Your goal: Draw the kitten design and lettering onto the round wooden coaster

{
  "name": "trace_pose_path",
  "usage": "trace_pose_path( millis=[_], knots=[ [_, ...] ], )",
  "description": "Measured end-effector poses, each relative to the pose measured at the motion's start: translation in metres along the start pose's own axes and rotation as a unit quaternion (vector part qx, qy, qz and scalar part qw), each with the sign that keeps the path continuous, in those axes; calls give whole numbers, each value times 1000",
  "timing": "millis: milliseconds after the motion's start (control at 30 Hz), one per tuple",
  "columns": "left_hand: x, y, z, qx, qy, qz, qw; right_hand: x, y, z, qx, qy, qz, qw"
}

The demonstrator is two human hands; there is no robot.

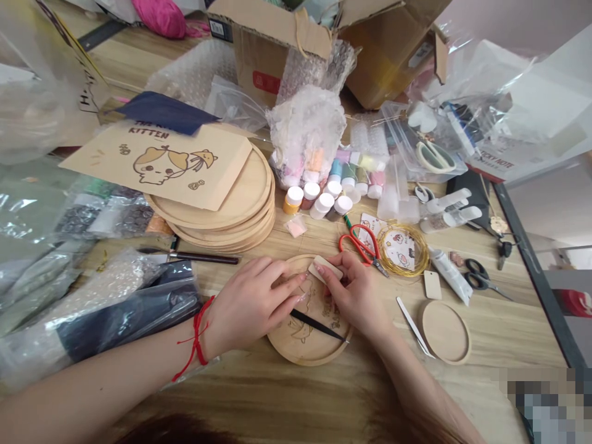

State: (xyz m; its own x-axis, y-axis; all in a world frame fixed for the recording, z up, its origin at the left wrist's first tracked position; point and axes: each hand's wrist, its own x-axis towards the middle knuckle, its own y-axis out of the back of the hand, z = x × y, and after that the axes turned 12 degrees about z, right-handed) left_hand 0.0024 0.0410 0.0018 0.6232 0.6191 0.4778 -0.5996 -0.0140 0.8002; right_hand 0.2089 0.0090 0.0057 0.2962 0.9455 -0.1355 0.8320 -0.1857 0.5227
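The left hand (252, 302) lies palm down, fingers stretched flat on the round wooden plate (300, 346) at the desk's (259, 394) near edge. The right hand (354, 295), wrist bent inward, pinches a small pale block (325, 269) over the plate's far rim.

Left hand (252, 302): lower centre — fingers flat on the round wooden plate (300, 348).
Right hand (356, 296): pinches a pale block (325, 269) at its upper edge.
Black brush (319, 325): lies across the plate.

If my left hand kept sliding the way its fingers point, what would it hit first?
Probably the right hand: the left hand points rightward across the round wooden plate, toward where it pinches a small pale block, nearly touching.
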Motion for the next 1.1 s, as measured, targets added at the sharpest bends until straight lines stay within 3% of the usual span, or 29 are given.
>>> trace_pose_path(
  millis=[567,800,1100],
  knots=[
    [-1,0,-1,-8,2,-1,1000,0,0,0,6,-5,-1,1000],
    [1,1,-1,-5,0,6,1000,-3,0,1,123,-85,15,989],
    [-1,0,-1,4,-12,36,999,-6,-5,10,1,48,36,998]
  ],
)
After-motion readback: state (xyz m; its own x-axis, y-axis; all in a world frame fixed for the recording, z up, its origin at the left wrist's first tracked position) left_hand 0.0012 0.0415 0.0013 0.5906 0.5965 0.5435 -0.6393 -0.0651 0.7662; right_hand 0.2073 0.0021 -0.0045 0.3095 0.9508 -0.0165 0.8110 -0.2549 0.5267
